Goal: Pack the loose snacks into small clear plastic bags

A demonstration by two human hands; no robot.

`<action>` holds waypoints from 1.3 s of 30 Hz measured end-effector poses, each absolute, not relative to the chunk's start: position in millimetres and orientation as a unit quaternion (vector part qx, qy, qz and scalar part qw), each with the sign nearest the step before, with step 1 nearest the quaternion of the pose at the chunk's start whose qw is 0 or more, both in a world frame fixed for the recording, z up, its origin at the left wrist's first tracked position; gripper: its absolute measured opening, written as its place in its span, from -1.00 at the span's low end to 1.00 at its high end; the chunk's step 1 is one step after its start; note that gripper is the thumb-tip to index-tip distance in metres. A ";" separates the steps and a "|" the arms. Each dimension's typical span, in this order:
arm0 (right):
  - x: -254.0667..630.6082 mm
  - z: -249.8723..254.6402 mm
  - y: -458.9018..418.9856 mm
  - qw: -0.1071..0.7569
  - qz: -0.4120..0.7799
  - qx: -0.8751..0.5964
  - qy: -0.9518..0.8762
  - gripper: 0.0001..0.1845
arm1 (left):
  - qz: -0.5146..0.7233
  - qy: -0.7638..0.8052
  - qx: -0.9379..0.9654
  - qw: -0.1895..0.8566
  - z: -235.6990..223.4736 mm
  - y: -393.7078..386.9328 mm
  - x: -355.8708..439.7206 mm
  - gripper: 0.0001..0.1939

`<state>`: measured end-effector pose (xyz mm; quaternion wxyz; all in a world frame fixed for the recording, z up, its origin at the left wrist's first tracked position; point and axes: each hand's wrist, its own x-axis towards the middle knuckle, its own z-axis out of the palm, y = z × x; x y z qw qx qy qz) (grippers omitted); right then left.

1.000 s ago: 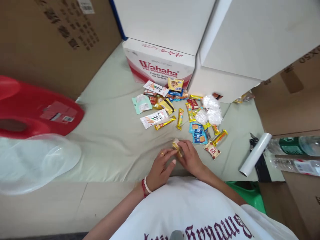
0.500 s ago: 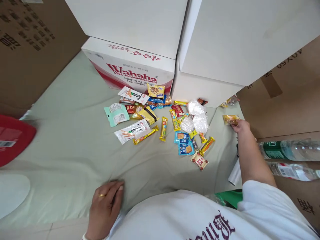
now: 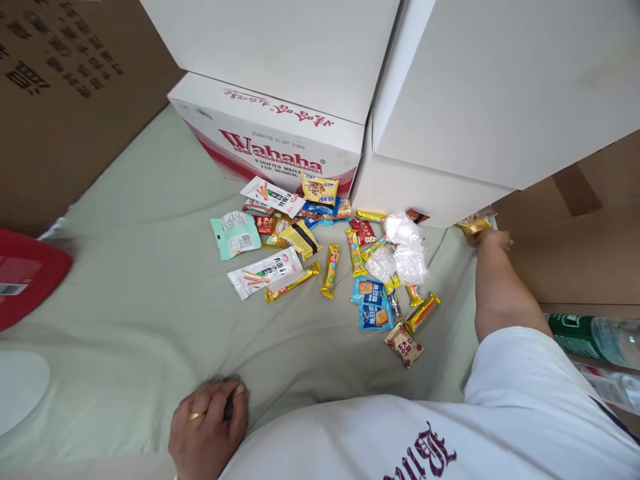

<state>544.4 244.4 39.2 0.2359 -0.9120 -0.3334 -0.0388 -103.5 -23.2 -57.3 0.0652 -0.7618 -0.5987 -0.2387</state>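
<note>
My right hand [image 3: 494, 241] reaches out at the right, its fingers closed on a yellow snack packet [image 3: 473, 229] beside the white box's corner. Another clear-and-red wrapper shows partly behind that packet. My left hand [image 3: 207, 427], with a ring on it, rests curled on the green cloth [image 3: 150, 313] near my body; I see nothing held in it. Between the hands lie several snacks: white packets [image 3: 265, 272], a mint pouch [image 3: 235, 235], yellow sticks [image 3: 331, 270], blue packets [image 3: 375, 315], a beige packet [image 3: 404, 345] and clear-wrapped white pieces [image 3: 400, 247].
A Wahaha water carton [image 3: 270, 143] and stacked white boxes [image 3: 450, 87] stand behind the snacks. Brown cardboard [image 3: 75, 113] borders the left side. Plastic bottles [image 3: 600, 339] lie at the right, a red container [image 3: 30, 277] and a white round object [image 3: 20, 390] at the left.
My right hand has moved farther away and slightly right with the yellow packet, down to the other wrapper near the box corner. The left hand stays on the cloth.
</note>
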 end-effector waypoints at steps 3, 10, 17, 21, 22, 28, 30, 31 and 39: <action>537.3 49.7 230.1 0.276 -0.091 -0.921 -0.260 -0.71 | -0.256 -0.590 -0.761 0.092 -58.2 -22.1 -103.0 -0.84; 431.1 66.1 183.8 0.325 -0.025 -0.759 -0.564 -0.73 | -0.277 -0.588 -0.753 0.096 -55.5 -22.6 -97.7 -0.85; 298.2 48.8 159.1 -0.113 0.059 -0.706 -0.697 -0.75 | -0.289 -0.593 -0.751 0.031 -44.5 -26.8 -95.5 -0.94; 283.0 40.7 147.3 -0.026 0.062 -0.731 -0.679 -0.69 | -0.377 -0.598 -0.698 -0.111 -36.9 -33.7 -98.2 -0.93; 282.4 38.8 143.1 0.000 0.060 -0.738 -0.672 -0.69 | -0.397 -0.605 -0.677 -0.134 -35.0 -34.8 -97.4 -0.92; 280.9 19.7 127.3 -0.028 0.045 -0.773 -0.632 -0.65 | -0.440 -0.564 -0.665 -0.217 -21.2 -24.3 -75.5 -0.92; 281.9 14.0 125.8 0.026 0.056 -0.780 -0.623 -0.71 | -0.439 -0.528 -0.684 -0.245 -16.8 -17.3 -66.7 -0.91; 282.5 12.0 124.2 0.079 0.064 -0.778 -0.620 -0.72 | -0.439 -0.516 -0.689 -0.257 -15.1 -14.4 -63.1 -0.91; 278.6 15.9 102.3 0.210 0.014 -0.765 -0.608 -0.61 | -0.428 -0.541 -0.644 -0.331 -18.4 -13.1 -48.8 -0.85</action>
